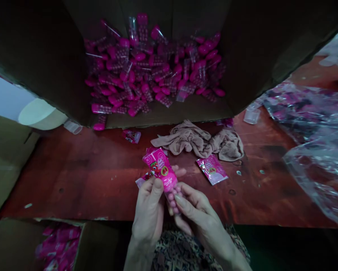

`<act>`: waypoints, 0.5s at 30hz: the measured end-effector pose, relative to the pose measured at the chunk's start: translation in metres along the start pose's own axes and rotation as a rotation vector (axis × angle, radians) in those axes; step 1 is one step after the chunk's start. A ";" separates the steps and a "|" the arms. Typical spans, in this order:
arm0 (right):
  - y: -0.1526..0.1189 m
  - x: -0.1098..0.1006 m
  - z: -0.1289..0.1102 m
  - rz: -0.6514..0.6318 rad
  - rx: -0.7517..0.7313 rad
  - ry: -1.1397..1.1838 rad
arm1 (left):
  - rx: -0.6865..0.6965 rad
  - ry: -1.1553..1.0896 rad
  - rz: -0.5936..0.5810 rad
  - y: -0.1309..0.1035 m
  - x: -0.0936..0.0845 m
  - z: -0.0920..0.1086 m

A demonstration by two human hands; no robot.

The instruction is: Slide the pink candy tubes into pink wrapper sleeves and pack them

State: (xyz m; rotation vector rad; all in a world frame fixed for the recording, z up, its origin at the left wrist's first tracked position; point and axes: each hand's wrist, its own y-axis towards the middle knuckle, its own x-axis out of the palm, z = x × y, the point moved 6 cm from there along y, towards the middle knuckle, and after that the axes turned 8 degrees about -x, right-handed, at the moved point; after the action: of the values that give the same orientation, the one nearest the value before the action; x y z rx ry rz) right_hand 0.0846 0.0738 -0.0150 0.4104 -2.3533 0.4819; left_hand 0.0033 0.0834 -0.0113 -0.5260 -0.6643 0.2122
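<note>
Just above the front edge of the table, my left hand [148, 212] is closed, its thumb pressing on a glossy pink printed sachet [159, 163]. My right hand [198, 209] is wrapped round the lower end of a clear tube of pink balls [173, 200]. The tube tilts, and its pink upper end meets the sachet's lower part; I cannot tell whether the sachet surrounds it or lies against it. Another pink sachet [212, 169] lies flat to the right of my hands. More sachets are partly hidden behind my left hand.
A large cardboard box [157, 121] on its side holds many pink-capped tubes [140, 75]. In front lie a crumpled cloth [191, 139] and a small sachet [131, 136]. Clear plastic bags [321, 162] cover the right side. At lower left, an open box [82, 244] contains pink packets.
</note>
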 end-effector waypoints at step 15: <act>-0.005 0.005 0.004 0.121 -0.130 -0.419 | 0.064 0.013 0.065 -0.014 -0.009 -0.001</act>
State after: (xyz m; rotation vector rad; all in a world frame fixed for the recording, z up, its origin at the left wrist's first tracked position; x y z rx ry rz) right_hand 0.0812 0.0664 -0.0136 0.3343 -2.8094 0.3168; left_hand -0.0031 0.0685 -0.0093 -0.4874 -0.6259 0.2903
